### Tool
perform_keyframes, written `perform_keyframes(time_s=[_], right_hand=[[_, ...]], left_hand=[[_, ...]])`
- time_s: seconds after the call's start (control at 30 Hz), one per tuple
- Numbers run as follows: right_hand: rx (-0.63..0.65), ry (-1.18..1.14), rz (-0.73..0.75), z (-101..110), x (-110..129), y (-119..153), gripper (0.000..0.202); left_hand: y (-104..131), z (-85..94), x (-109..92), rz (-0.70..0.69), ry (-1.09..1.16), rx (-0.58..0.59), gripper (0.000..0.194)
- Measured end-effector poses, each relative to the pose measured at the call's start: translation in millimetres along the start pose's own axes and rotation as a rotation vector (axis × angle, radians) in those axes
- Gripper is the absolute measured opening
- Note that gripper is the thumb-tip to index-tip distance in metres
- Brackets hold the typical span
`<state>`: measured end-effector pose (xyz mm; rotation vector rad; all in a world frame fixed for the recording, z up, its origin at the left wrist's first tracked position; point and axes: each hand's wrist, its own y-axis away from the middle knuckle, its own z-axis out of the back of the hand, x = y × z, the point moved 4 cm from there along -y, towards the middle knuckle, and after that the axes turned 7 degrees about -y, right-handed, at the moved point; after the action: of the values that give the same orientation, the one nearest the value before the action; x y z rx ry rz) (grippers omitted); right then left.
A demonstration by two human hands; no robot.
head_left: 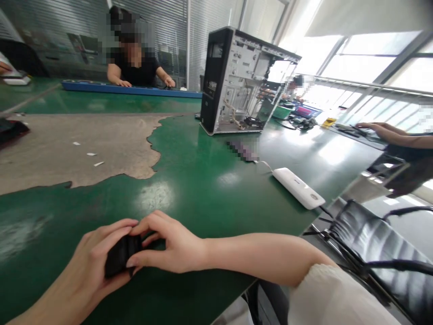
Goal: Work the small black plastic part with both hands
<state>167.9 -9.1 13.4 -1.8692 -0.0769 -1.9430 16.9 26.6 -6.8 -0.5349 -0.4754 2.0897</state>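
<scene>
A small black block-shaped object (119, 258) is held between my two hands, low over the green tabletop (192, 180) near its front. My left hand (96, 259) wraps around its left side, with the thumb below and the fingers along the top edge. From the right, my right hand (169, 246) pinches the object's right end between thumb and fingers. Its exact kind does not show, since the fingers cover much of it and its surface is dark.
An opened computer case (219, 81) stands farther back. A white power strip (297, 187) lies at the right edge, its cord running to a blurred-out item (241, 150). A worn bare patch (84, 144) holds paper scraps. A person (138, 67) sits opposite; a black chair (389, 253) stands right.
</scene>
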Motion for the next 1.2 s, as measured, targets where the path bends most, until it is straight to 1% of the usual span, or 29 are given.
perform_keyframes(time_s=[0.07,0.17,0.23,0.3,0.37,0.43,0.5,0.57,0.63,0.73,0.83,0.93,1.03,1.07,1.13,1.2], right_hand=[[0.005,-0.012,-0.014,-1.2,1.5,-1.8,0.033],[0.031,-0.050,-0.020,-2.8,1.2,-5.4,0.030],[0.049,-0.070,-0.050,-3.5,-1.5,-8.0,0.023],[0.054,-0.121,-0.088,-4.2,-3.8,-10.4,0.016],[0.046,-0.170,-0.118,-5.3,-4.6,-12.5,0.018],[0.025,-0.204,-0.187,-6.2,-6.6,-14.2,0.026],[0.033,-0.207,-0.250,-7.2,-9.1,-15.1,0.032],[0.059,-0.191,-0.225,-6.9,-9.2,-15.5,0.031],[0.076,-0.131,-0.162,-5.0,-8.1,-14.9,0.031],[0.081,-0.032,-0.093,-2.0,-5.6,-13.2,0.033],[0.082,-0.054,-0.106,-2.0,-4.7,-13.4,0.025],[0.043,-0.135,-0.174,-4.1,-6.5,-14.7,0.020],[0.013,-0.192,-0.267,-6.7,-8.8,-13.9,0.027],[0.011,-0.184,-0.278,-7.3,-8.5,-13.2,0.029],[0.016,-0.126,-0.250,-7.7,-6.2,-11.8,0.034],[0.021,-0.047,-0.194,-7.9,-4.3,-10.6,0.038]], left_hand=[[-1.2,8.8,-7.4,-0.023,0.007,0.009,0.048],[-5.6,18.0,-15.2,-0.029,0.024,0.079,0.052],[-8.6,19.5,-15.4,-0.012,0.039,0.153,0.056],[-10.8,19.7,-13.7,0.016,0.053,0.201,0.057],[-12.1,19.2,-12.1,0.040,0.070,0.236,0.057],[-13.2,19.7,-11.6,0.043,0.093,0.230,0.058],[-13.8,20.0,-11.3,0.042,0.113,0.226,0.060],[-13.6,19.3,-10.5,0.049,0.124,0.250,0.061],[-12.9,18.6,-9.6,0.052,0.131,0.277,0.064],[-12.4,18.9,-9.4,0.040,0.134,0.283,0.066],[-12.6,19.0,-9.8,0.035,0.129,0.284,0.064],[-13.0,19.4,-10.5,0.025,0.127,0.264,0.062],[-12.0,19.2,-10.8,0.005,0.107,0.260,0.062],[-11.5,19.2,-11.1,-0.009,0.094,0.263,0.062],[-10.8,19.6,-12.0,-0.039,0.057,0.269,0.057],[-10.5,20.2,-13.0,-0.064,0.020,0.284,0.048]])
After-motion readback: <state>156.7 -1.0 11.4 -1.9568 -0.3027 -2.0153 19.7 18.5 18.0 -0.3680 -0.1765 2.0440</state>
